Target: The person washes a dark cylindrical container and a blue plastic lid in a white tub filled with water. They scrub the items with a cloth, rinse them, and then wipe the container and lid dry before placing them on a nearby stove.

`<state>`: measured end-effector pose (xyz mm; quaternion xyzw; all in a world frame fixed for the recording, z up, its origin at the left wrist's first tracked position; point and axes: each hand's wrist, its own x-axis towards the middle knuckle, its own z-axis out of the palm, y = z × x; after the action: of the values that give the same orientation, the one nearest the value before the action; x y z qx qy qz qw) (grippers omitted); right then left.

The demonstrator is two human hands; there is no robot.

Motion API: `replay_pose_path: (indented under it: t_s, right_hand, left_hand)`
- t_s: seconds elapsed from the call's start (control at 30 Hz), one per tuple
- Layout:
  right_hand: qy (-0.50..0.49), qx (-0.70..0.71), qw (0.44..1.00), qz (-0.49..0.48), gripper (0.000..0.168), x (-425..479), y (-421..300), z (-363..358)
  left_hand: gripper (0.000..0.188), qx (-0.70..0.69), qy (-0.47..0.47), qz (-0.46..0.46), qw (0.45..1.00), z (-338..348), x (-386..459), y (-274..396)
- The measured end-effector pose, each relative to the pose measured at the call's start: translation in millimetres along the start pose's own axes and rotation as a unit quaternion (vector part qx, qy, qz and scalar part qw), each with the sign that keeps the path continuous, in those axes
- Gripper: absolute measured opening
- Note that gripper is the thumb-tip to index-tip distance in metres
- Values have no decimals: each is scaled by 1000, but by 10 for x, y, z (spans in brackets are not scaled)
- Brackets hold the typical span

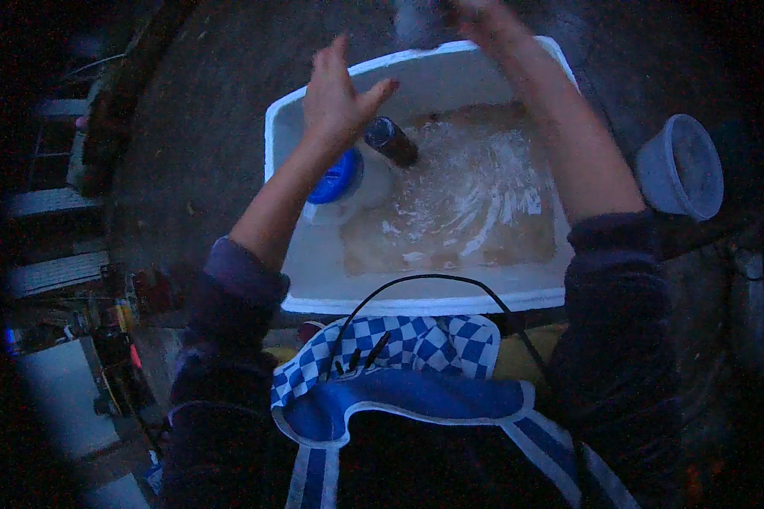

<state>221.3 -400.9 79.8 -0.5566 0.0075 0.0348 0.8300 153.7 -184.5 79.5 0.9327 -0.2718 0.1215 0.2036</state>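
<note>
Before me stands a white foam box with rippling, brownish water in it. Over its far left rim is my left hand, thumb and fingers spread, with nothing in it. My right hand reaches past the far rim; it is blurred and partly cut off by the top edge, so its grip is unclear. A dark cylindrical object sits in the box just below my left hand. Beside it is a round blue lid, partly hidden by my left forearm, apparently on a pale container.
To the right of the box is a translucent plastic tub. A pale, blurred shape lies beyond the far rim. A black cord arches before my blue checkered apron. Dim clutter and a pale panel are at the left.
</note>
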Motion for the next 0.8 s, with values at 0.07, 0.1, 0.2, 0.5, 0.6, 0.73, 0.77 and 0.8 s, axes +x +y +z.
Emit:
replay_pose_path:
  t_s: [0.07, 0.1, 0.2, 0.5, 0.6, 0.73, 0.77, 0.8]
  right_hand:
    - [-35, -36, 999, -18, 44, 21, -218, -61]
    - [-6, -87, 995, -43, 45, -141, -423, -266]
    - [34, -188, 977, -91, 48, -208, -441, -377]
    - [58, -339, 926, -153, 57, -187, -369, -328]
    - [81, -378, 909, -155, 60, -331, -468, -384]
    - [92, -413, 891, -163, 64, -382, -482, -384]
    - [99, -424, 885, -166, 65, -432, -494, -370]
    - [105, -434, 879, -170, 66, -446, -482, -382]
  left_hand:
    - [66, 151, -119, 34, 981, 23, -144, -203]
    - [67, 201, -161, 91, 962, 214, -68, -153]
    - [69, 368, -310, 167, 861, 639, 30, -77]
    - [54, 521, -456, 174, 700, 1531, -422, -636]
    - [51, 499, -483, 159, 701, 1567, -406, -672]
    - [52, 292, -483, -9, 825, 983, -194, -436]
    - [52, 201, -462, -64, 861, 744, -141, -353]
    - [49, 106, -454, -131, 875, 735, -145, -479]
